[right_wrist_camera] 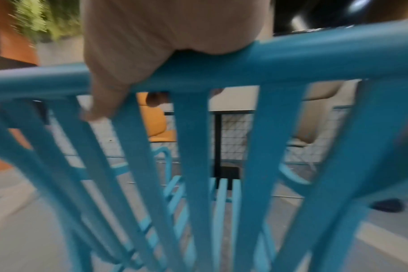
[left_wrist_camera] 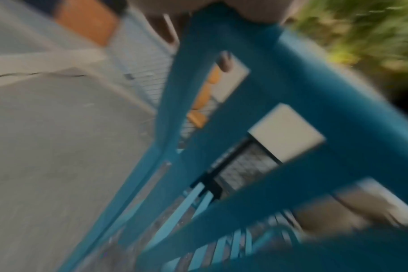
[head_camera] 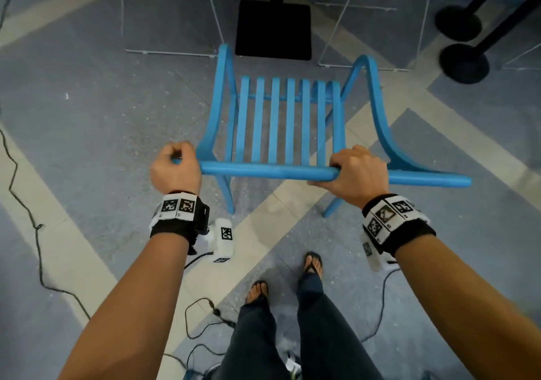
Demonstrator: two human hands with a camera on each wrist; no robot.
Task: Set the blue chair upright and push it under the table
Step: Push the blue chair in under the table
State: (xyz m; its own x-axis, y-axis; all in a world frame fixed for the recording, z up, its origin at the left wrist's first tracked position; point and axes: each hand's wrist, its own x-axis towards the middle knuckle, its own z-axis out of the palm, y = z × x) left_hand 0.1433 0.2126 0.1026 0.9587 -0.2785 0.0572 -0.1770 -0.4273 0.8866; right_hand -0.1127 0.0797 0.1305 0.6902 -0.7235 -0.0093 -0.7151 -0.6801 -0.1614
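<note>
The blue chair (head_camera: 281,122) stands upright on the floor in front of me, its slatted seat facing away and its top rail nearest. My left hand (head_camera: 175,165) grips the left end of the top rail. My right hand (head_camera: 355,171) curls over the rail right of its middle. In the right wrist view my right hand (right_wrist_camera: 156,60) wraps the rail of the blue chair (right_wrist_camera: 198,165) above its back slats. The left wrist view is blurred and shows the blue chair (left_wrist_camera: 221,128) frame close up. The table's black square base (head_camera: 273,28) and post stand just beyond the chair.
A white wire-frame chair (head_camera: 169,22) stands at the back left, another wire-frame chair (head_camera: 374,28) at the back right. Two black stanchion bases (head_camera: 462,63) sit far right. Black cables (head_camera: 29,209) trail over the floor at left and around my feet (head_camera: 313,262).
</note>
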